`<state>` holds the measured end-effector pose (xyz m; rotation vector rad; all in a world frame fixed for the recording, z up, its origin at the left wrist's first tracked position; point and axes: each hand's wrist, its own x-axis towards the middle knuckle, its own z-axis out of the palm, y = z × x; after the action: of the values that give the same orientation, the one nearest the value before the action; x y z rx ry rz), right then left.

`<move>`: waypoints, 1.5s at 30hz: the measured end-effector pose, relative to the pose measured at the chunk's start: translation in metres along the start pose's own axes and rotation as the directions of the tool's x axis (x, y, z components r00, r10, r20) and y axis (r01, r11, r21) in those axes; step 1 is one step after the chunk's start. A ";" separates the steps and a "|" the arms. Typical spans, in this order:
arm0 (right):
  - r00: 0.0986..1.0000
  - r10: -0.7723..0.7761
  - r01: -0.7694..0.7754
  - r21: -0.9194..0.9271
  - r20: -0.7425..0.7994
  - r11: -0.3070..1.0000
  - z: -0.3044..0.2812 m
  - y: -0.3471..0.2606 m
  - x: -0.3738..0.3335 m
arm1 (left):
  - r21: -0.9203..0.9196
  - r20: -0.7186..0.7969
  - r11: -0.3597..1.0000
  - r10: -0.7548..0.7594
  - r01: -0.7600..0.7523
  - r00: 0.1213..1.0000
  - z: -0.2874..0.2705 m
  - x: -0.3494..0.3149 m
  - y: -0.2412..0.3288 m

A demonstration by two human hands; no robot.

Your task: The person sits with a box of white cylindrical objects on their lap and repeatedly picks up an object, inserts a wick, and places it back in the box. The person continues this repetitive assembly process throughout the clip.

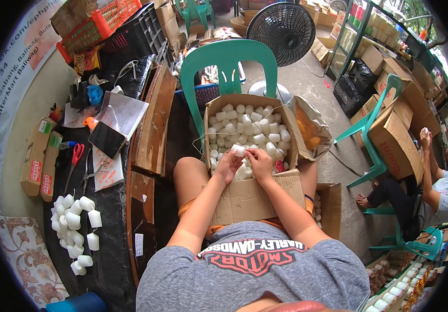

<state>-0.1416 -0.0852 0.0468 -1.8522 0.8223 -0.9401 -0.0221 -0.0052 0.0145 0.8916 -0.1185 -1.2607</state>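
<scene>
Between my knees stands an open cardboard box point(210, 110), heaped with small white candles point(228, 129). Above its near side, my left hand point(226, 166) pinches one white candle point(239, 150) in its fingertips. Close against that candle's right end, my right hand point(260, 163) has its thumb and fingers pressed together; what they grip is too small to make out. Thin white string point(198, 139) trails over the box's left edge and across the heap. A bit of red or pink material point(279, 166) lies in the box, right of my right hand.
A black-covered table point(110, 223) on my left bears a strung bunch of white candles point(73, 221), red-handled scissors point(77, 155) and a phone point(107, 139). A green chair point(193, 70) stands behind the box, a black fan point(281, 31) beyond. Another person point(442, 195) sits at right.
</scene>
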 end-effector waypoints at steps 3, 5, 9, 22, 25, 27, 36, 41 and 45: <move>1.000 -0.008 0.008 0.004 -0.017 1.000 -0.002 0.000 0.000 | -0.011 0.022 1.000 -0.004 0.005 1.000 0.005 -0.003 0.002; 1.000 -0.014 0.014 -0.009 -0.022 1.000 -0.002 0.001 0.000 | -0.014 0.013 1.000 -0.006 0.006 1.000 0.006 -0.004 0.002; 1.000 -0.013 0.013 0.001 -0.019 1.000 -0.004 -0.003 0.000 | -0.018 0.000 1.000 -0.002 0.002 1.000 0.006 -0.006 0.002; 0.998 -0.066 0.062 -0.173 -0.018 0.983 -0.002 0.001 -0.003 | 0.009 0.014 0.999 -0.031 0.031 0.999 0.002 -0.001 0.000; 0.990 -0.137 0.126 -0.246 -0.027 0.961 -0.002 0.002 -0.005 | 0.032 0.014 0.998 -0.052 0.052 0.999 0.005 -0.003 0.001; 0.984 -0.176 0.160 -0.279 -0.035 0.947 -0.003 0.001 -0.006 | 0.048 0.013 0.997 -0.059 0.059 0.998 0.006 -0.004 0.002; 0.973 -0.227 0.205 -0.280 -0.048 0.938 -0.007 -0.004 -0.007 | 0.076 -0.023 0.995 -0.067 0.069 0.997 0.012 -0.008 0.005; 0.973 -0.230 0.220 -0.286 0.000 0.933 -0.005 0.001 -0.008 | 0.069 -0.038 0.996 -0.058 0.060 0.998 0.006 -0.004 0.002; 0.974 -0.226 0.224 -0.268 0.023 0.937 -0.001 0.003 -0.007 | 0.039 -0.045 0.997 -0.061 0.063 0.997 0.004 -0.002 0.001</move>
<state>-0.1458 -0.0813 0.0421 -2.2163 0.7848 -1.0177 -0.0244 -0.0060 0.0185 0.9634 -0.0821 -1.2995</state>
